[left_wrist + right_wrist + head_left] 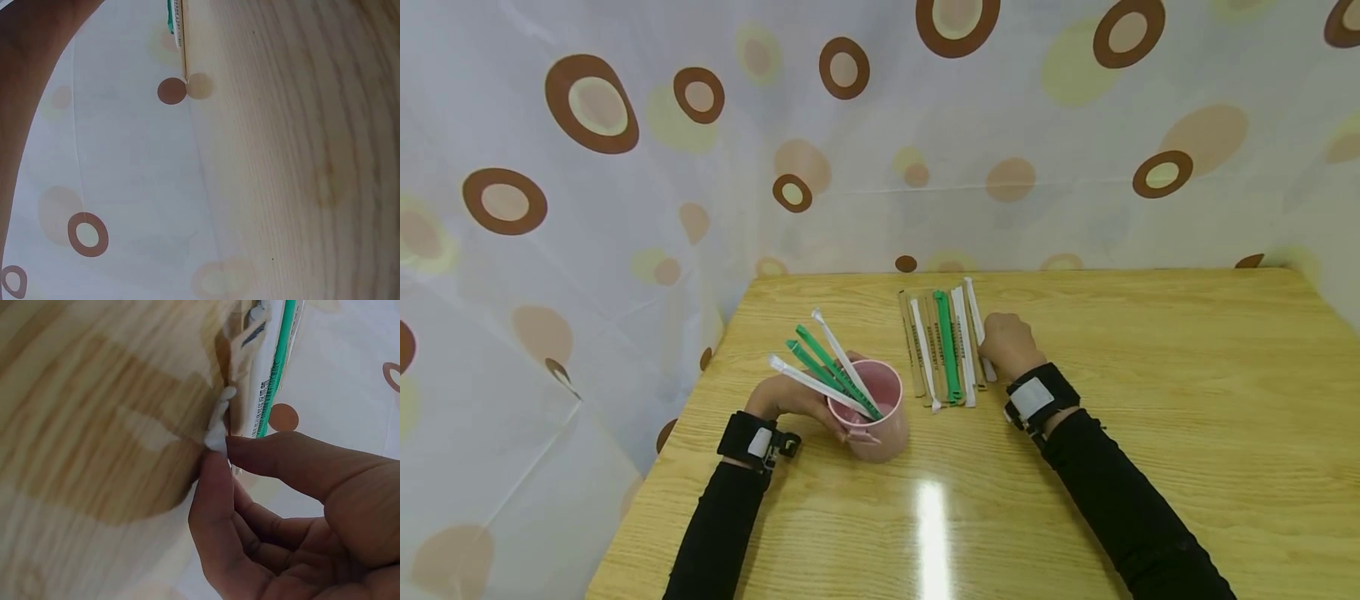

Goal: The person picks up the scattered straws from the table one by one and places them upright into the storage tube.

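My left hand grips a pink cup from its left side, the cup tilted on the table. Two green wrapped straws and two white wrapped straws stand in it, leaning out to the left. To the right of the cup, several wrapped straws lie side by side in a row; among them is a green straw between brown and white ones. At the row's right end my right hand pinches a white wrapped straw between thumb and forefinger. The left wrist view does not show the cup.
A wooden table lies under everything, its far edge against a patterned curtain. The curtain also hangs along the left side. Light glares off the table in front of the cup.
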The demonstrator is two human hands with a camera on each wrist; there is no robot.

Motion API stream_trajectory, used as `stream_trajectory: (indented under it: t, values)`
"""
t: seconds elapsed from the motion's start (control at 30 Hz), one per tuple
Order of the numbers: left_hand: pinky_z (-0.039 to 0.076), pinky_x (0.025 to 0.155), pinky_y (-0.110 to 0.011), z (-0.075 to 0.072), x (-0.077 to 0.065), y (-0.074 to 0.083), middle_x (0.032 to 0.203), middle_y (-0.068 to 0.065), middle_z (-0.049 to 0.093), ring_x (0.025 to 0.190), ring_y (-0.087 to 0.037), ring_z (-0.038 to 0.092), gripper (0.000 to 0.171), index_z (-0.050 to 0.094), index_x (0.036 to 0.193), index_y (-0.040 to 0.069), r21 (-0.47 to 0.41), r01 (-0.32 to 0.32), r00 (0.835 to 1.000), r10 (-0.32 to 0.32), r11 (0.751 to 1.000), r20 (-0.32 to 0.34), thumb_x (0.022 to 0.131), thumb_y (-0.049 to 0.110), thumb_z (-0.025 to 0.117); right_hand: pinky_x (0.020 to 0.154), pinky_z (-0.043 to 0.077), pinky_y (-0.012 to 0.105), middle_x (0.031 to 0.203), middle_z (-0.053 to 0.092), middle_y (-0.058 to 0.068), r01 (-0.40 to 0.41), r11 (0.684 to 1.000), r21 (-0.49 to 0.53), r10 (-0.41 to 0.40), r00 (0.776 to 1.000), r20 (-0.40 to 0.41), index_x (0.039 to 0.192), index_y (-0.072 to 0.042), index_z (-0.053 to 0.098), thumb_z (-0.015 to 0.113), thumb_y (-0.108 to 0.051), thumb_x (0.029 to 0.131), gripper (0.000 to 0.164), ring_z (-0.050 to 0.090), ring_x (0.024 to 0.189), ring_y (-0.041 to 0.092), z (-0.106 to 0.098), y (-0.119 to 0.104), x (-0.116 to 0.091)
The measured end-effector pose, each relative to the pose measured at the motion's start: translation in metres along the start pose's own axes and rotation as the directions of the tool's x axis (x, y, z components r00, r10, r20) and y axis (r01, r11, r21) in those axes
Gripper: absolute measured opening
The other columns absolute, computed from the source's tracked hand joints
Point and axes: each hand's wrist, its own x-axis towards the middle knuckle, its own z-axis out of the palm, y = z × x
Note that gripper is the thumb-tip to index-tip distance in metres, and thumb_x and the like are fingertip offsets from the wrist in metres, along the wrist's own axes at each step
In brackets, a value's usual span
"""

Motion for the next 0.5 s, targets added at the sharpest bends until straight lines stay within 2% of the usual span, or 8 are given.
stream_trajectory:
  t: [0.23,0.5]
  values:
    - [0.041,0.114,-0.036,-0.0026,0.0010,-0.0055,0.141,-0.025,0.052,0.133,-0.025,0.050,0.102,0.039,0.147,-0.006,-0.003,-0.025,1.000,0.026,1.000,0.013,0.069,0.023,0.097,0.047,0.046,0.032,0.063,0.058,0.011,-0.077,0.997,0.016,0.077,0.997,-0.007,0.065,-0.003,0.059,0.066,-0.004,0.087,0.024,0.056,0.057,0.025,0.0019,-0.0016,0.0014]
    - [0.040,0.114,-0.036,-0.0028,-0.0008,-0.0064,0.142,-0.028,0.050,0.133,-0.024,0.049,0.103,0.036,0.147,-0.009,0.009,0.012,1.000,-0.012,1.000,0.011,0.069,0.018,0.096,0.042,0.039,0.029,0.058,0.047,0.005,-0.132,0.987,0.091,0.135,0.991,-0.027,0.063,-0.004,0.055,0.066,-0.004,0.083,0.022,0.046,0.051,0.020,0.0012,0.0010,-0.0010]
